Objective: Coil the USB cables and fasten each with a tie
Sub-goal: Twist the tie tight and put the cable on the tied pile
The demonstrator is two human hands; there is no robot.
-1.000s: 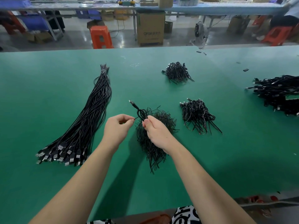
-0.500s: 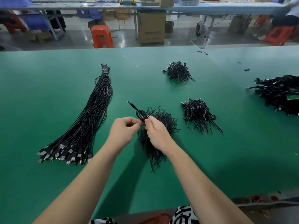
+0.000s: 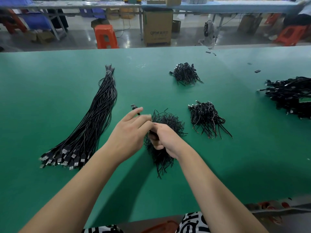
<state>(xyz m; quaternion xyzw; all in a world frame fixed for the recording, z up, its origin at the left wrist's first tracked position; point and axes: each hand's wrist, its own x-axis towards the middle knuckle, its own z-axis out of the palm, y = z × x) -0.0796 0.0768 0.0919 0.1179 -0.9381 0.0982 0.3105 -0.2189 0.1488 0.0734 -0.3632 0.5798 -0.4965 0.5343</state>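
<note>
My right hand (image 3: 162, 140) grips a small black coiled USB cable, mostly hidden inside its curled fingers. The cable's USB plug (image 3: 133, 106) sticks out up and to the left, past my left hand (image 3: 129, 133). The left hand's fingers are stretched out and blurred, lying over the cable next to the right thumb. Whether they pinch a tie is hidden. Both hands hover over a loose pile of thin black ties (image 3: 162, 159). A long bundle of straight black USB cables (image 3: 96, 118) lies to the left, plugs toward me.
Two heaps of coiled, tied cables (image 3: 185, 74) (image 3: 206, 117) lie beyond and right of my hands on the green table (image 3: 235, 165). A bigger cable heap (image 3: 292, 96) sits at the right edge. Stools, boxes and benches stand past the table's far edge.
My left hand has gone from a pinch at the coil to stretched fingers across it. The right hand has sunk lower and closed round the coil. The plug now points further left.
</note>
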